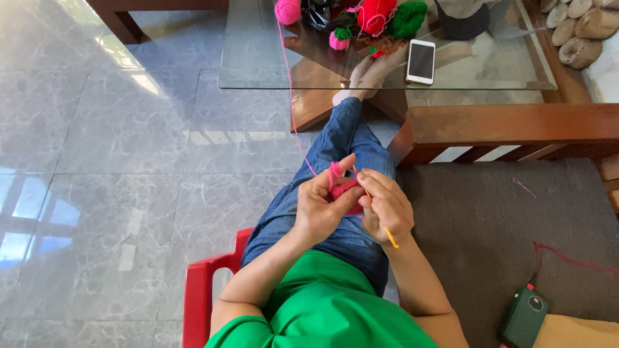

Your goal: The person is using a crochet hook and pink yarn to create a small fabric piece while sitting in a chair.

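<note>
White-cased smartphone (pixel 420 62) is lying face-up w/ dark screen on the clear glass tabletop (pixel 258 58), near its front edge. Green yarn ball (pixel 407 19), red yarn ball (pixel 376 14) & small pink-and-green crocheted piece (pixel 339 38) are sitting towards the back of the glass, close together. Dark round cap-like item (pixel 463 20) is resting just right of the green ball. Pile of smooth beige stones (pixel 580 29) is lying past the table's right end. Dark grey seat cushion (pixel 490 225) is filling the brown wooden bench frame (pixel 509 125); small green device (pixel 523 317) is lying on the cushion's near edge. Grey marble floor tiles (pixel 116 193) are reflecting window light.
</note>
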